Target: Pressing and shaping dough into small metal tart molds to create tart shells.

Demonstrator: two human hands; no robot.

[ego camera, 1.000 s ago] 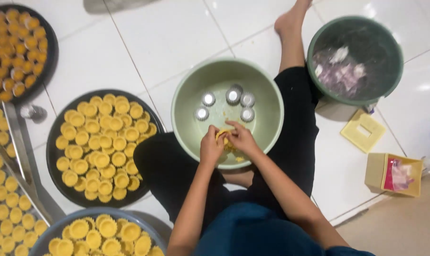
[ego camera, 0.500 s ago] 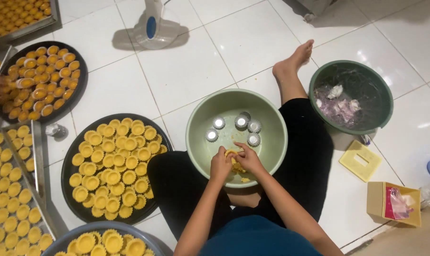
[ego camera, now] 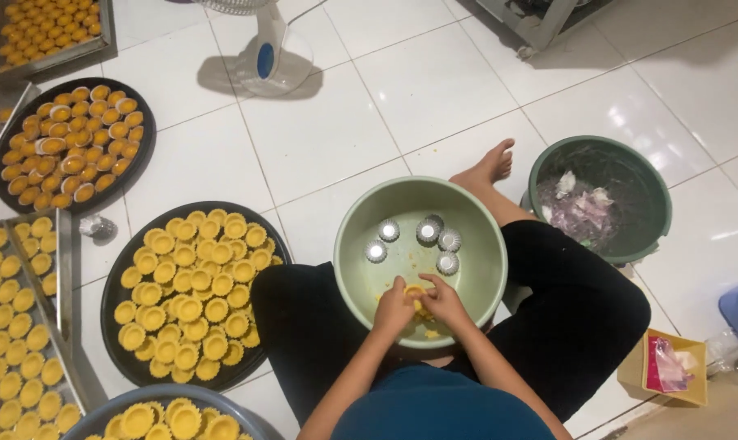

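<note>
Camera tilted up since earlier: fan base (ego camera: 275, 57) now in view, hands same spot. Left hand (ego camera: 393, 308) and right hand (ego camera: 444, 300) both pinched round yellow tart shell (ego camera: 415, 292), over green basin (ego camera: 361, 244) in lap so crumbs drop inside. Empty tins (ego camera: 428, 232) near. Filled tray (ego camera: 112, 285) beside left knee, easy reach.

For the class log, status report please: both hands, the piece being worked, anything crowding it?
Left hand and right hand together pinching a yellow tart shell over the green basin. Five empty metal moulds lie beyond, apart. Nothing blocking.
</note>
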